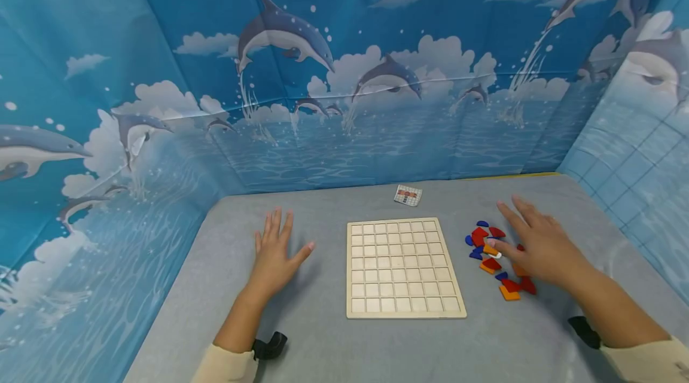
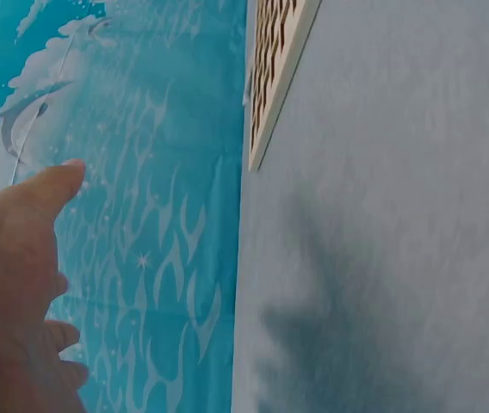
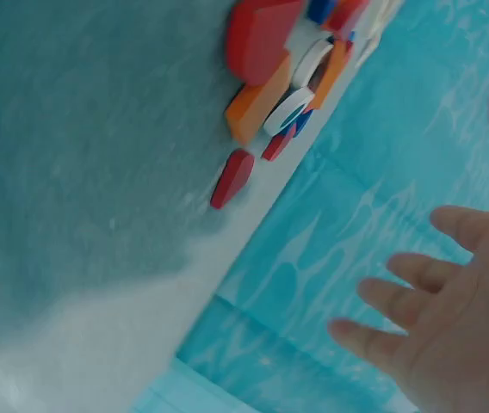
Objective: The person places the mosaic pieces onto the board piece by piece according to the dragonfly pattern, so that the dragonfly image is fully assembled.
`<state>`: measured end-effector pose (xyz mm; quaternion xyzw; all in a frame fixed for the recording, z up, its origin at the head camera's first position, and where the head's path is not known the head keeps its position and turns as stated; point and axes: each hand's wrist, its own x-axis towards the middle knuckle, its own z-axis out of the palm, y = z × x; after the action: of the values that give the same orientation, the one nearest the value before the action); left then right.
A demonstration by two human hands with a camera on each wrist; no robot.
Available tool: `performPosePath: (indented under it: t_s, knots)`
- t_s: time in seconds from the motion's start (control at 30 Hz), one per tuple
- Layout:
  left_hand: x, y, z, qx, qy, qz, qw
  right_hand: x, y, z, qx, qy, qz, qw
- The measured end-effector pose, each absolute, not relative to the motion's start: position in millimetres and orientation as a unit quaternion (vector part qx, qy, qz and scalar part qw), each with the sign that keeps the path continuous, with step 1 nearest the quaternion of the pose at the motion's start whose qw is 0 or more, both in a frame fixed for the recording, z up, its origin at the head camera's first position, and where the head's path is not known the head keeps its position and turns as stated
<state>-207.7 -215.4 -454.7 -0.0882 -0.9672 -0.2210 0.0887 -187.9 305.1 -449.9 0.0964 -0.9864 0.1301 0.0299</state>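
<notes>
The grip of the left hand [image 1: 274, 260] is spread wide, with nothing held, above the table [image 1: 312, 317]. To its right a wooden board [image 1: 396, 263] is laid flat; no piece is set in any of its squares, so nothing appears done yet. Past its far edge a small card [image 1: 408, 195] is printed with a grid; no writing or brand can be read. Farther right, coloured pieces [image 1: 479, 236] are loosely heaped, partly hidden by the right hand [image 1: 543, 248], its fingers spread, nothing held.
</notes>
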Motion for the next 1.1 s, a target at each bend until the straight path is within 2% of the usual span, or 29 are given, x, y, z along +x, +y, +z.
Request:
performPosePath:
  t_s: [0.2,0.47,0.7,1.1]
  knots:
    - [-200,-205,-461,-0.122,-0.948,-0.287,0.064,-196,312,-451,0.091,-0.973,0.208,-0.046]
    - [-188,-191,-464,-0.147,-0.935,-0.323,-0.029,-195,320,-458,0.078,-0.958,0.267,-0.066]
    - [-180,-182,-467,-0.181,-0.932,-0.305,-0.068,-202,330,-465,0.069,-0.944,0.309,-0.092]
    - [-173,-168,-471,-0.226,-0.925,-0.272,-0.141,-210,339,-473,0.074,-0.947,0.291,-0.114]
